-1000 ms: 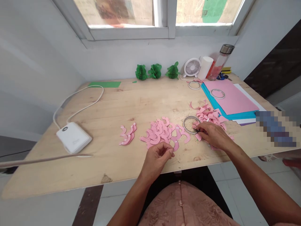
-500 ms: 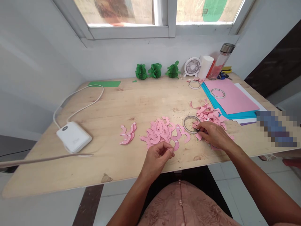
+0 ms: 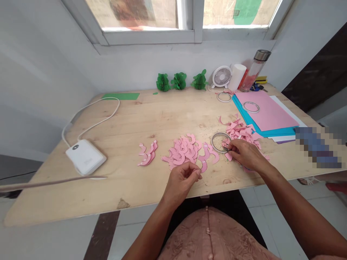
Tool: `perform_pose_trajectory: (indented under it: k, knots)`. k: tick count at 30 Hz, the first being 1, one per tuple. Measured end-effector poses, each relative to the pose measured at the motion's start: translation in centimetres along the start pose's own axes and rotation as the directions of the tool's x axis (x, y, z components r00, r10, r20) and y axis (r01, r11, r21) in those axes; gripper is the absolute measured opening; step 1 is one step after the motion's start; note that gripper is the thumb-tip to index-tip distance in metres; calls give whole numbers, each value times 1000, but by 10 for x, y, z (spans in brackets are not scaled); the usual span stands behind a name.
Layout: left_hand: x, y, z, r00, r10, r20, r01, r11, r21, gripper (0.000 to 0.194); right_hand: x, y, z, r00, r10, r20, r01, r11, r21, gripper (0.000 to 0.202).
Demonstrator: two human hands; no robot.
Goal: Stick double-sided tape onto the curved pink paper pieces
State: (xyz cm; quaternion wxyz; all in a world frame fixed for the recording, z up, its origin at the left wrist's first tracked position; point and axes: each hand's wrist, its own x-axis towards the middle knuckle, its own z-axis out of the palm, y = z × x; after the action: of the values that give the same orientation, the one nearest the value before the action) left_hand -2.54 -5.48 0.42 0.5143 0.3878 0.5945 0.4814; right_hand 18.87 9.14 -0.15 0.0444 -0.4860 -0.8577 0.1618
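My left hand (image 3: 184, 178) is closed in a pinch at the near side of the table. Its fingertips are beside a curved pink paper strip (image 3: 204, 167); whatever they hold is too small to make out. Behind it lies a heap of wavy pink paper cutouts (image 3: 183, 150). My right hand (image 3: 245, 153) is closed at the right edge of a tape roll (image 3: 214, 144), which lies flat. A small dark tip shows at its fingertips, and the rest of that thing is hidden. Pink paper scraps (image 3: 240, 130) are piled behind and under this hand.
A smaller group of pink cutouts (image 3: 148, 157) lies to the left. Farther left are a white box-shaped device (image 3: 86, 159) and its cable. Green paper figures (image 3: 179, 81), a small fan (image 3: 222, 76) and a bottle (image 3: 252, 74) stand along the wall. Coloured sheets (image 3: 271, 115) lie at right.
Both hands keep almost the same place and pinch. My right hand's fingertips have shifted very slightly beside the tape roll.
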Motion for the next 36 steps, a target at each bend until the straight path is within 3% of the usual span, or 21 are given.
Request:
perform_pose_trajectory:
  k: [10,24,36]
  knots:
    - [1,0,0,1000,19,3,-19,1000,15,15,-1,2,0,1000,18,22,-20,998,60,5]
    - [2,-2,1,1000,18,5,-18,1000,2,14,0,-2,-1,1000,-13,18,14,999,-51,17]
    - [1,-1,1,1000,0,11,0,1000,7,15,-4,-5,4,997,-10,-82,3,996,-87,13]
